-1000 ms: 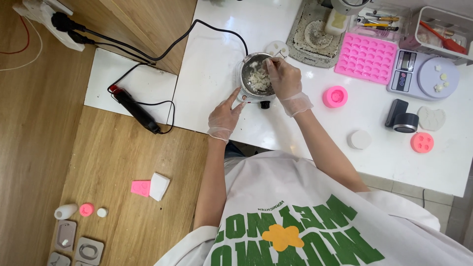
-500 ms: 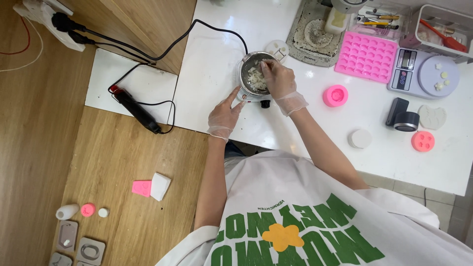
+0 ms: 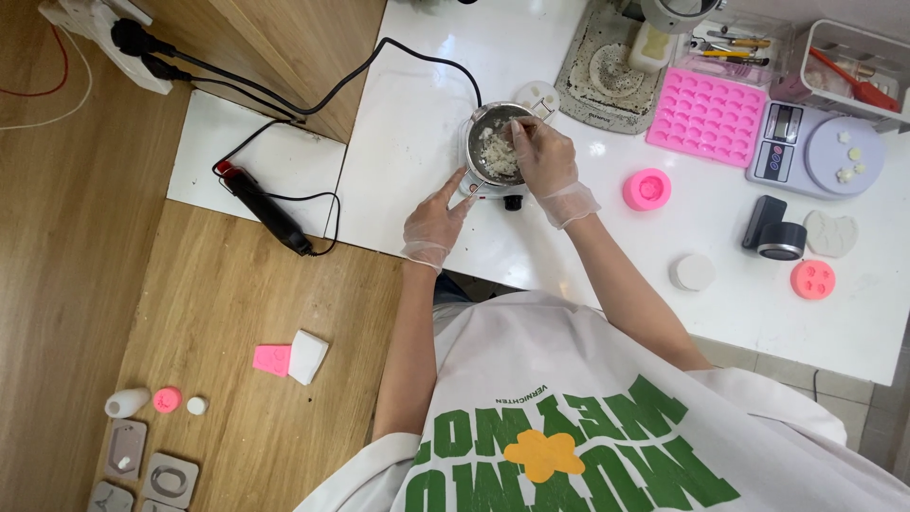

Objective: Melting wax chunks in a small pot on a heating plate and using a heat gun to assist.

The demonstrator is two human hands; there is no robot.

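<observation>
Grip: right hand [image 3: 544, 159], gloved, has its fingers bunched together over the small metal pot [image 3: 494, 144], the tips down among the white flakes [image 3: 499, 152]; whether they pinch a stirring stick or only the flakes I cannot tell.
Left hand: left hand [image 3: 431, 223], also gloved, lies half open, its fingers apart, the index tip touching the hot plate [image 3: 482, 192] under the pot; it clasps nothing.
Pot: sits on the hot plate on the white table [image 3: 417, 123], upper middle of the frame, a black cable running from it to the upper left.
Just changed: half a second ago the right fingertips were lower in the pot; now they sit toward its upper right rim, as they did a second ago, so the hand looks to be working the flakes back and forth.
Unchanged: the left hand keeps the same brace against the hot plate across all three pictures.
Right of the pot: a round pink mould [image 3: 646, 188], a pink tray mould [image 3: 706, 116] and a kitchen scale [image 3: 815, 147].
Lower left: a black heat gun [image 3: 268, 210] on the wooden floor [image 3: 218, 313].
</observation>
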